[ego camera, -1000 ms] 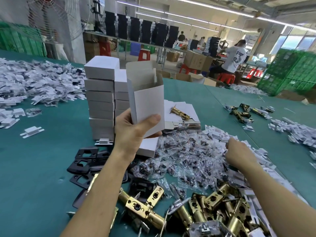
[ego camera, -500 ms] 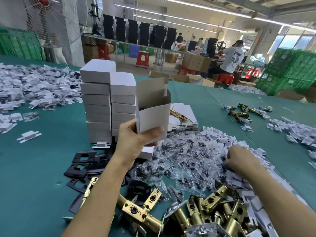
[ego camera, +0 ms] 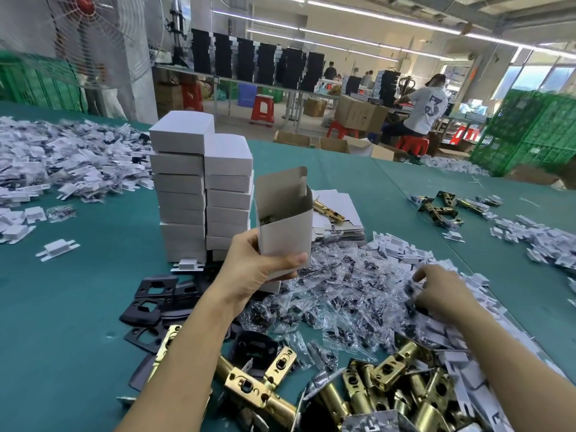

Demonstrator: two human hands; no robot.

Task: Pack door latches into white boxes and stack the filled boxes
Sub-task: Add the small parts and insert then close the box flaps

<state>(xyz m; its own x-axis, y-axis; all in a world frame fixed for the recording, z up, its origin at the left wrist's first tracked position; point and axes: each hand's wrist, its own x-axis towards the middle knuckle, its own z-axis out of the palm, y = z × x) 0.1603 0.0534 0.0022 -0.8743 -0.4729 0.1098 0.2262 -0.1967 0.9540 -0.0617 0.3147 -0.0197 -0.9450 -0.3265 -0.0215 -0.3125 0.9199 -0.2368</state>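
Observation:
My left hand (ego camera: pixel 254 269) grips an open white box (ego camera: pixel 285 226) upright above the table, its flap raised; something dark and metallic shows inside. My right hand (ego camera: pixel 436 289) is down in the heap of small clear bags of dark screws (ego camera: pixel 336 294), fingers pinching among them; whether it holds one I cannot tell. Brass door latches (ego camera: pixel 386 391) lie piled at the near edge. Two stacks of closed white boxes (ego camera: pixel 202 198) stand behind the held box.
Black strike plates (ego camera: pixel 152 297) lie left of my forearm. Flat box blanks (ego camera: pixel 339 218) with one brass latch on top sit behind the bags. White plastic parts (ego camera: pixel 62 169) cover the far left and right of the green table (ego camera: pixel 62 353). A person works at the far right.
My left hand has lowered the box and tilted its opening toward me. My right hand has stayed in the screw bags, shifting slightly.

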